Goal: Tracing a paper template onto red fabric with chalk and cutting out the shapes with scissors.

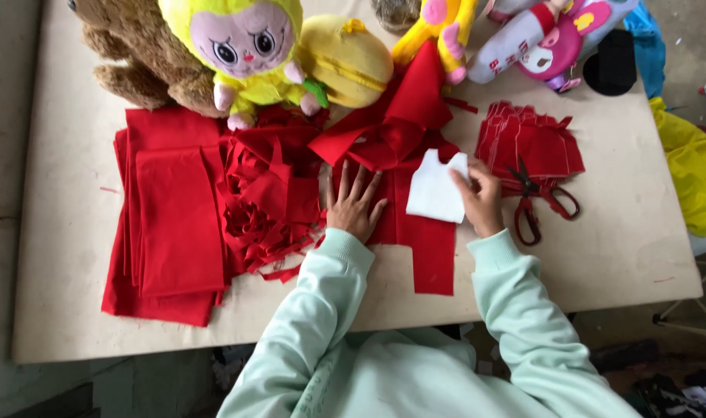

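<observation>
- Basically a cutting setup: tan bench [74, 255] carries everything, seen from above the person's pale green sleeves [515, 310].
- Plush toys [244, 46] line the far edge: a brown one, a yellow one with a pink face, a yellow round one, a pink-white one at the far right.
- Stack of folded red fabric [171, 224] sits on the left side of the bench, flat and squared up.
- Heap of red scraps [271, 209] lies just right of the stack, loose strips trailing off its near edge.
- Red cloth piece [426, 248] lies flat in the middle, between both hands, its near end pointing at the person.
- Pile of cut red shapes [531, 139] sits right of centre, fanned out.
- Red-handled scissors [535, 201] rest on the near edge of that pile, just beside the right hand, not held.
- White pattern piece [434, 190] lies on the red cloth; right hand [480, 201] pinches its right edge.
- Left hand [354, 205] is spread flat, fingers apart, pressing the cloth down.
- Step, as I read it: positioning the pattern on the cloth ahead of cutting.
- Next move calls for squaring the pattern inside the cloth edges, keeping the cloth pinned flat, then freeing the right hand for the scissors.
</observation>
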